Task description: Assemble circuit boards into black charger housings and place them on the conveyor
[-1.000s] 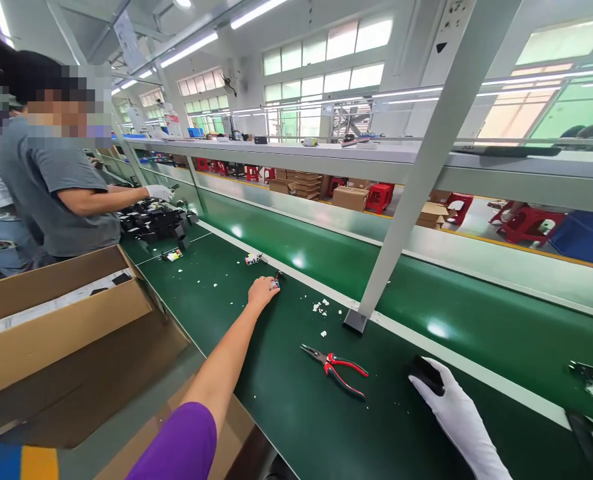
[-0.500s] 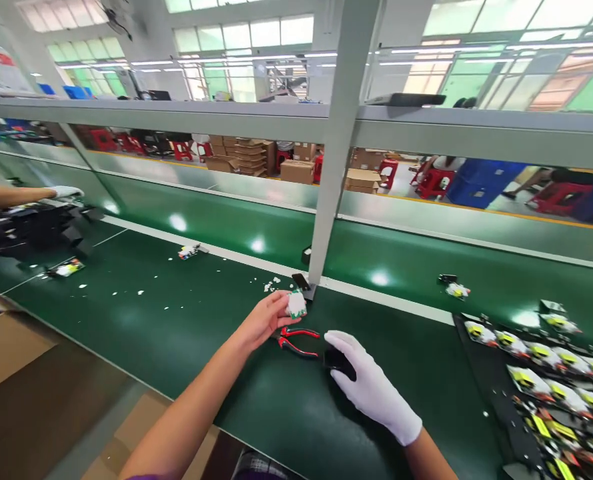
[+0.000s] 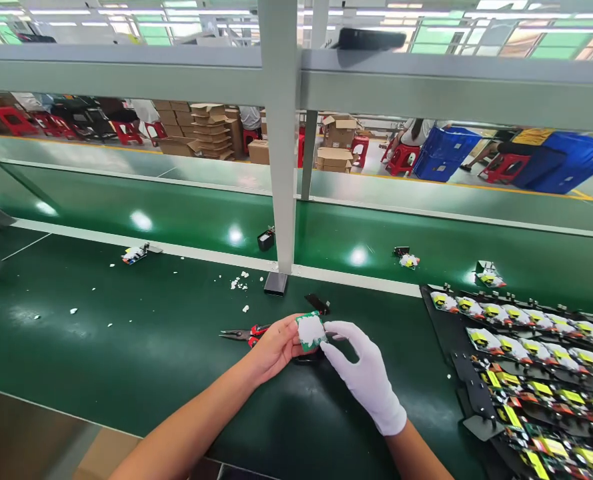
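My bare left hand (image 3: 277, 347) pinches a small green circuit board (image 3: 311, 332) with a white coating on its upward face. My right hand (image 3: 363, 373), in a white glove, has its thumb and forefinger at the board's right edge and appears to grip it. Behind the board lies a thin black piece (image 3: 317, 303). Under the hands a black object shows only in part. Red-handled pliers (image 3: 241, 335) rest on the bench to the left, their handles partly covered by my left hand.
A dark grey case (image 3: 276, 284) lies at the foot of the upright post (image 3: 282, 167). White crumbs (image 3: 239, 280) are scattered nearby. Rows of boards with yellow parts (image 3: 516, 333) cover the right side. Another coated board (image 3: 135, 254) lies at the back left.
The board has come toward my right hand, which has left the black object it was around and now meets the board's edge. The view has swung right and down.
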`<state>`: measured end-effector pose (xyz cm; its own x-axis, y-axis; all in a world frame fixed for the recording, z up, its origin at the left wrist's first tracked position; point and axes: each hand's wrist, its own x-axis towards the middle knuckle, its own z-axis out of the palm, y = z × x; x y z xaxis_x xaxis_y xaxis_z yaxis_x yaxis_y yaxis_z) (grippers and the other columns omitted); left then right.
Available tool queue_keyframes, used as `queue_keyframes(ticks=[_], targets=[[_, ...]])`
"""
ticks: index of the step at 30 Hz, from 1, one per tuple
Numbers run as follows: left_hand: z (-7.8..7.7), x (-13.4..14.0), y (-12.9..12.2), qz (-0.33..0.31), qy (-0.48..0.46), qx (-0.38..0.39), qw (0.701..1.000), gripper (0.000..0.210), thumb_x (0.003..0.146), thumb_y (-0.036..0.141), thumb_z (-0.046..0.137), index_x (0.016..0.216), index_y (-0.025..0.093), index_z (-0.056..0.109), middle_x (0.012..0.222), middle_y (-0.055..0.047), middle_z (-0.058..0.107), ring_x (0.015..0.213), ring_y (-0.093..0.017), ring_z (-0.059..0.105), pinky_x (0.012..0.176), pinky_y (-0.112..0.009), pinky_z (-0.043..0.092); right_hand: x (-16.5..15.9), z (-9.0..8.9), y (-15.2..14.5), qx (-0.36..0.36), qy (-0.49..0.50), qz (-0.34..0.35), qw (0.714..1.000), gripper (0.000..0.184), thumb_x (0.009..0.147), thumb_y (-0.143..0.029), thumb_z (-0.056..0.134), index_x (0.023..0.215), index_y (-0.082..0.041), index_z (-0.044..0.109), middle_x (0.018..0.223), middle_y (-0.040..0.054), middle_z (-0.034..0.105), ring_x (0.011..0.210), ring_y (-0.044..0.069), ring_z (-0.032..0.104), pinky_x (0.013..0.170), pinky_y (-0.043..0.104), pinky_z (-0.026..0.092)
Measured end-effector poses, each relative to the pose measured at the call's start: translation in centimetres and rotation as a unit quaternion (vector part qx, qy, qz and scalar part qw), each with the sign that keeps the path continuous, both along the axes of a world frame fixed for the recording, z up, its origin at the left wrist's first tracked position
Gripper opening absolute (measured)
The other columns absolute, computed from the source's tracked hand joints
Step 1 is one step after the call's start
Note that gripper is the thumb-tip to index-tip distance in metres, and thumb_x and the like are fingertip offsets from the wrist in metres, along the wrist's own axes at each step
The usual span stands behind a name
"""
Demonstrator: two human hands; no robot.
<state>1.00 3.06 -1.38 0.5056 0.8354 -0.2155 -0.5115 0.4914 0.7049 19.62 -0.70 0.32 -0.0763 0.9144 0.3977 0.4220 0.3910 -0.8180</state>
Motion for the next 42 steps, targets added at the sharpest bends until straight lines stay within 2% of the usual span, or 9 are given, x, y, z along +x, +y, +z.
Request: queue_keyframes(ticks=[5, 10, 14, 18, 25, 30, 36, 39, 42], targets=[[0.0, 0.1, -0.6, 0.040, 0.010, -0.007, 0.999, 0.048, 0.066, 0.042, 0.089, 0.100, 0.017, 0.066, 0.094, -0.005, 0.073, 0.079, -0.015, 0.068, 0.071, -0.025, 0.053, -0.7, -0.4, -0.2, -0.053, -0.001, 0.009, 0.999, 0.042, 0.083, -0.029, 0.068, 0.125, -0.024, 0.063, 0.110, 0.0063, 0.072, 0.090, 0.022, 0.070, 0.082, 0.038, 0.061], [0.6, 0.1, -1.0, 0.038, 0.042, 0.001, 0.998, 0.047, 0.065, 0.047, 0.088, 0.093, 0.018, 0.064, 0.089, -0.003, 0.071, 0.077, -0.014, 0.066, 0.068, -0.023, 0.052, -1.1, -0.5, -0.4, -0.049, 0.000, -0.005, 0.999, 0.035, 0.084, -0.029, 0.068, 0.118, -0.025, 0.065, 0.108, 0.0053, 0.071, 0.085, 0.020, 0.068, 0.079, 0.036, 0.061], [1.0, 0.4, -1.3, 0.034, 0.035, 0.007, 0.999, 0.049, 0.078, 0.064, 0.070, 0.092, 0.017, 0.064, 0.093, -0.007, 0.072, 0.083, -0.020, 0.068, 0.072, -0.030, 0.054, -1.1, -0.7, -0.3, -0.022, 0.005, -0.018, 1.000, 0.029, 0.085, -0.026, 0.067, 0.114, -0.026, 0.067, 0.104, 0.0048, 0.071, 0.082, 0.019, 0.067, 0.075, 0.034, 0.060], [1.2, 0.6, -1.3, 0.048, 0.051, 0.000, 0.998, 0.044, 0.075, 0.056, 0.077, 0.086, 0.016, 0.062, 0.085, -0.004, 0.070, 0.075, -0.016, 0.066, 0.067, -0.027, 0.054, -1.0, -0.7, -0.4, -0.022, 0.004, -0.004, 1.000, 0.029, 0.084, -0.023, 0.066, 0.113, -0.026, 0.067, 0.104, 0.0046, 0.071, 0.082, 0.018, 0.067, 0.075, 0.033, 0.060], [1.1, 0.6, -1.6, 0.059, 0.049, -0.025, 0.997, 0.042, 0.071, 0.048, 0.084, 0.090, 0.016, 0.064, 0.088, -0.003, 0.069, 0.078, -0.014, 0.066, 0.073, -0.026, 0.056, -0.8, -0.3, -0.9, -0.124, 0.048, 0.029, 0.991, 0.061, 0.074, -0.033, 0.076, 0.132, -0.024, 0.057, 0.128, 0.0097, 0.065, 0.108, 0.026, 0.065, 0.092, 0.041, 0.057], [1.0, 0.7, -2.1, 0.025, 0.051, -0.023, 0.998, 0.040, 0.070, 0.045, 0.084, 0.093, 0.018, 0.064, 0.087, -0.003, 0.070, 0.072, -0.013, 0.064, 0.069, -0.025, 0.053, -1.2, 0.0, -1.0, -0.150, 0.049, -0.011, 0.987, 0.047, 0.078, -0.035, 0.072, 0.122, -0.023, 0.064, 0.112, 0.0071, 0.073, 0.098, 0.025, 0.069, 0.090, 0.040, 0.057], [1.2, 0.5, -2.1, 0.008, 0.064, 0.000, 0.998, 0.040, 0.068, 0.045, 0.086, 0.095, 0.020, 0.069, 0.093, -0.004, 0.072, 0.078, -0.014, 0.065, 0.073, -0.025, 0.052, -1.6, -0.2, -1.0, -0.156, 0.065, -0.040, 0.985, 0.041, 0.079, -0.035, 0.071, 0.117, -0.023, 0.064, 0.107, 0.0067, 0.073, 0.096, 0.024, 0.069, 0.089, 0.040, 0.057], [1.0, 0.4, -2.0, 0.007, 0.061, 0.001, 0.998, 0.044, 0.067, 0.047, 0.087, 0.099, 0.020, 0.072, 0.094, -0.005, 0.073, 0.080, -0.016, 0.066, 0.075, -0.027, 0.053, -1.4, -0.2, -0.9, -0.178, 0.108, -0.023, 0.978, 0.040, 0.080, -0.037, 0.070, 0.117, -0.024, 0.062, 0.111, 0.0069, 0.071, 0.101, 0.024, 0.068, 0.092, 0.040, 0.056], [0.8, 0.3, -2.0, -0.015, 0.035, -0.010, 0.999, 0.051, 0.068, 0.052, 0.085, 0.104, 0.019, 0.073, 0.096, -0.008, 0.075, 0.082, -0.020, 0.069, 0.074, -0.030, 0.054, -0.8, 0.0, -0.7, -0.215, 0.137, 0.056, 0.965, 0.052, 0.077, -0.038, 0.073, 0.125, -0.024, 0.059, 0.121, 0.0087, 0.068, 0.109, 0.026, 0.066, 0.098, 0.042, 0.053]])
